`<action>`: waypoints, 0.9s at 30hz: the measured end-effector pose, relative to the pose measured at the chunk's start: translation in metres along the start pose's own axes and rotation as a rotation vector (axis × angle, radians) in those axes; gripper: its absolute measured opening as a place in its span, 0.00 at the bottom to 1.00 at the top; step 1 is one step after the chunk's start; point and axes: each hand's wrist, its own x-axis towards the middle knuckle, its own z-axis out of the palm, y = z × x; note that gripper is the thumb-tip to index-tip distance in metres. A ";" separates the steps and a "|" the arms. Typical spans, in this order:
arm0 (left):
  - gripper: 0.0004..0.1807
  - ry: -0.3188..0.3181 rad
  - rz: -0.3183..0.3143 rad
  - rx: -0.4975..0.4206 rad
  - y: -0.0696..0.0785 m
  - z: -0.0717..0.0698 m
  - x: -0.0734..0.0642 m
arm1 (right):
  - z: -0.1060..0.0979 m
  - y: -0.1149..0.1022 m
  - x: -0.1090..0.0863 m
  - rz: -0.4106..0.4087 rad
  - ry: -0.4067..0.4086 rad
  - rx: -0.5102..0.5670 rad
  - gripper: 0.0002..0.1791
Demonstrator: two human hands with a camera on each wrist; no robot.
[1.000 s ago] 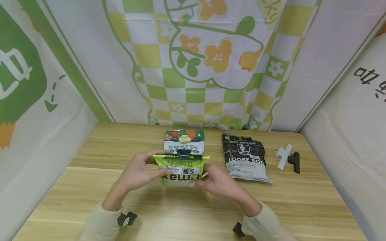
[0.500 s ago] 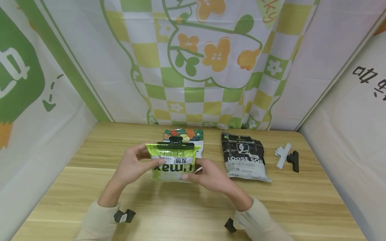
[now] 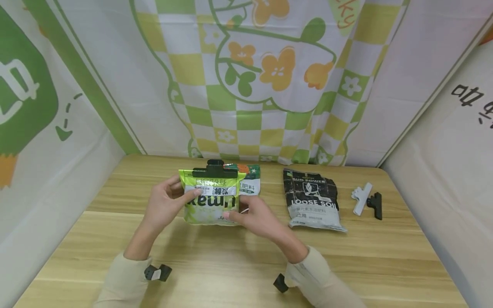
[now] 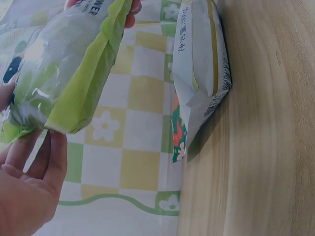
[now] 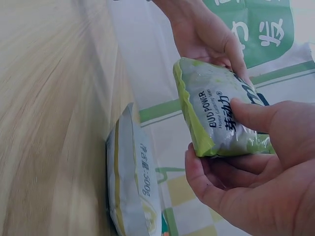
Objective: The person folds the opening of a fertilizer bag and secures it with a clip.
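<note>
Both hands hold a lime-green and white fertilizer bag above the table, its printing upside down in the head view. A black clip is clamped along its top edge. My left hand grips the bag's left side, thumb across the front. On the other side, my right hand pinches the lower right part between thumb and fingers. The right wrist view shows the right thumb pressing the front of the bag. Behind it, a white bag with a green floral top lies partly hidden on the table.
A black and grey soil bag lies to the right on the wooden table. Further right are a white clip and a black clip. A patterned curtain hangs at the back edge.
Both hands have carried the green bag left and slightly away from me, and its front has come to face me more. More of the floral-topped bag's right side now shows.
</note>
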 end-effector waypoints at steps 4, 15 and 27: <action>0.28 0.043 -0.062 -0.048 -0.002 0.000 0.004 | 0.006 0.000 0.006 0.002 0.028 0.030 0.11; 0.37 0.108 -0.224 -0.094 -0.012 -0.005 0.017 | 0.023 -0.002 0.025 0.018 0.087 0.128 0.11; 0.49 0.151 -0.388 -0.106 -0.026 -0.020 0.031 | 0.040 -0.012 0.046 0.042 0.094 0.157 0.11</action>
